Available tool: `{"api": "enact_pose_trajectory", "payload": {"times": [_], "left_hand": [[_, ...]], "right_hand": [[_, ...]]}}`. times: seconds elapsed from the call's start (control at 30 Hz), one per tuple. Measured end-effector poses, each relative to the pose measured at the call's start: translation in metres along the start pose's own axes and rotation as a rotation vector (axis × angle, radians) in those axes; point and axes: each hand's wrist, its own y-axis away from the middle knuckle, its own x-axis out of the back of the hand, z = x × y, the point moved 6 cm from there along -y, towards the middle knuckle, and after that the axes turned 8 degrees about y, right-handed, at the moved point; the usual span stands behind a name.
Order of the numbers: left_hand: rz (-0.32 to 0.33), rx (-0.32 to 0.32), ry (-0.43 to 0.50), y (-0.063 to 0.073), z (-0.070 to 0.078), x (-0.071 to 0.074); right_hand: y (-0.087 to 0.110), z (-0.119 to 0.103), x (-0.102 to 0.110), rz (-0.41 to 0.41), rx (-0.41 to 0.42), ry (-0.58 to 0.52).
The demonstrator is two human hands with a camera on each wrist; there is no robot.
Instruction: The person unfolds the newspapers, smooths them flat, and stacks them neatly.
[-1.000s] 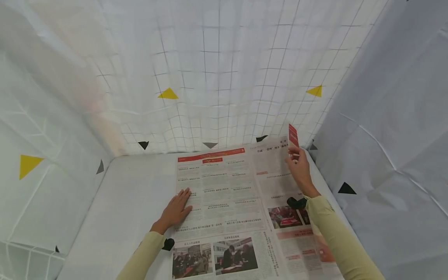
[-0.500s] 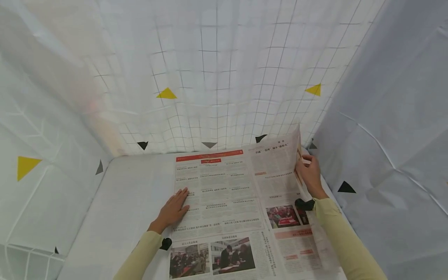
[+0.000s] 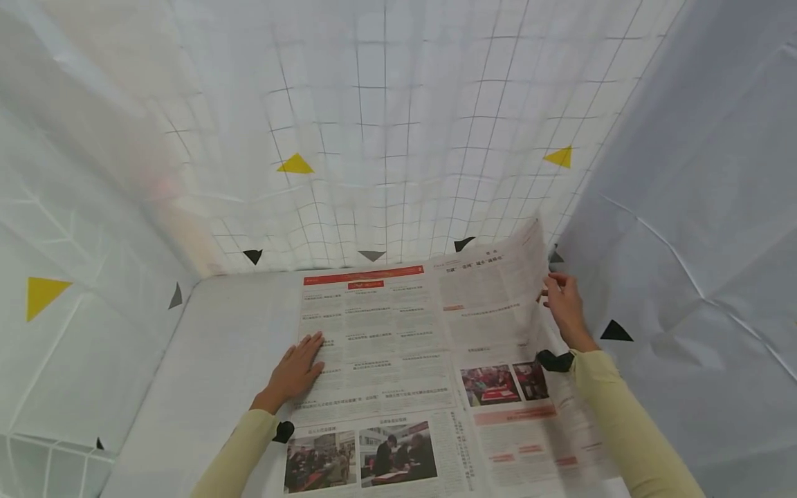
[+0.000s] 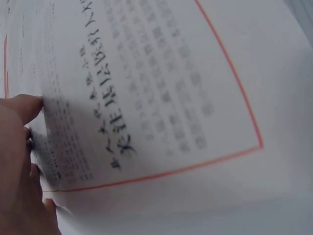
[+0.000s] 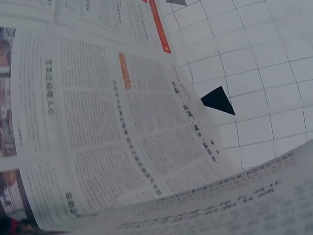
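Observation:
A spread newspaper (image 3: 398, 360) lies on the white table, with a red banner along its far edge and photos near the front. My left hand (image 3: 291, 370) rests flat on its left margin, fingers extended; the left wrist view shows the thumb and fingers of that hand (image 4: 22, 161) on the printed sheet. On the right, the paper's far corner stands up off the table. There my right hand (image 3: 568, 315) pinches the raised edge with curled fingers. In the right wrist view the lifted newspaper page (image 5: 234, 210) crosses the bottom, and the hand itself is out of sight.
The white table (image 3: 218, 346) extends left of the paper. A white gridded sheet (image 3: 386, 173) with yellow and black triangles hangs behind it. Pale side sheets (image 3: 703, 263) enclose the table. Black wrist devices (image 3: 554, 361) sit at both cuffs.
The right hand has moved right and slightly down, and the red folded-over flap has turned outward out of sight. The newspaper and the left hand on it appear shifted slightly left.

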Motion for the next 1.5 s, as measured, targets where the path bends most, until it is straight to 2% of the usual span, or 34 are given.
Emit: {"api": "enact_pose_trajectory", "payload": {"times": [0.13,0.33,0.53,0.67,0.83,0.9,1.0,1.13,1.27,1.5], "left_hand": [[0.019,0.01,-0.029,0.004,-0.001,0.011],[-0.04,0.094,-0.083,0.008,-0.009,0.02],[-0.087,0.164,-0.107,0.009,-0.02,0.025],[-0.076,0.203,-0.093,0.011,-0.027,0.028],[-0.031,0.202,-0.075,0.012,-0.032,0.03],[-0.007,0.203,-0.081,0.011,-0.036,0.028],[-0.005,0.235,-0.084,0.01,-0.04,0.027],[-0.035,0.282,-0.086,0.009,-0.037,0.028],[-0.028,0.277,-0.071,0.008,-0.034,0.029],[-0.064,0.298,-0.081,0.008,-0.032,0.026]], "right_hand": [[0.0,0.002,0.002,-0.033,-0.007,0.042],[-0.003,0.008,0.003,-0.084,-0.017,0.116],[-0.008,0.017,0.016,-0.199,-0.011,0.193],[-0.008,0.024,0.022,-0.292,0.011,0.244],[-0.003,0.036,0.024,-0.416,0.039,0.3],[-0.004,0.044,0.026,-0.435,0.047,0.334],[-0.009,0.06,0.028,-0.441,0.035,0.369],[-0.015,0.083,0.026,-0.436,-0.006,0.382],[-0.016,0.097,0.024,-0.419,-0.027,0.394],[-0.014,0.112,0.024,-0.343,-0.076,0.474]]}}
